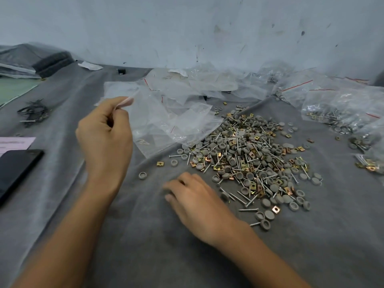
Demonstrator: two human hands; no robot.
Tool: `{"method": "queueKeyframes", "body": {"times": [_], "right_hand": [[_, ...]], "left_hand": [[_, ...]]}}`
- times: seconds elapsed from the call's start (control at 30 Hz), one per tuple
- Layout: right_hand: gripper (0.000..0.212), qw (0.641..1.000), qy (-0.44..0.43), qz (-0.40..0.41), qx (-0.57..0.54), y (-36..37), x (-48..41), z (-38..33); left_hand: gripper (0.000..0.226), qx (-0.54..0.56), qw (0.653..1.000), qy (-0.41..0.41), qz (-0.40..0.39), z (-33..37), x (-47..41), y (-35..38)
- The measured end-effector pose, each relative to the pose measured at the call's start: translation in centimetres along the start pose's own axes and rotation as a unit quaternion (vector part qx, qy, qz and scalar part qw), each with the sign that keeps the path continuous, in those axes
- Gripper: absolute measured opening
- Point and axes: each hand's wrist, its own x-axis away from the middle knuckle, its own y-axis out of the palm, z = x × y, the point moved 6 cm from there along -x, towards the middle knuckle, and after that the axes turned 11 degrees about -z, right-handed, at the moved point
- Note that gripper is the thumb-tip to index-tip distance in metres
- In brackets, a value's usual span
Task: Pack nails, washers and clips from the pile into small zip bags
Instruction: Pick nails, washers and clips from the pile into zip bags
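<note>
1. Dark phone [14,173] at nine o'clock on the bench [145,246].
2. Left hand [106,134] raised, pinching an empty zip bag [122,94] by its edge.
3. Right hand [195,200] resting on the bench, fingers relaxed.
4. Pile [249,163] of nails, washers and clips just beside it at two o'clock.
5. Filled bags [342,113] at three o'clock.

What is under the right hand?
Only the grey cloth shows around the right hand, whose fingers touch it beside the pile. Whether any small part lies beneath the palm is hidden.
</note>
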Motion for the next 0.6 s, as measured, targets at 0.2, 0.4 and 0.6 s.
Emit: {"method": "queueKeyframes", "body": {"times": [0.2,0.4,0.6], "right_hand": [[0.028,0.995,-0.057,0.062,0.057,-0.2,-5.9,-3.0],[0.026,0.986,-0.062,0.008,0.153,0.8,-8.0,-3.3],[0.024,0.980,-0.013,0.020,0.196,-1.6,-4.2,0.5]], "left_hand": [[0.036,0.019,1.000,0.002,-0.009,0.3,0.0,0.2],[0.035,0.025,1.000,-0.003,-0.015,0.2,0.2,0.2],[0.033,-0.025,0.997,0.001,-0.067,0.8,0.8,1.4]]}}
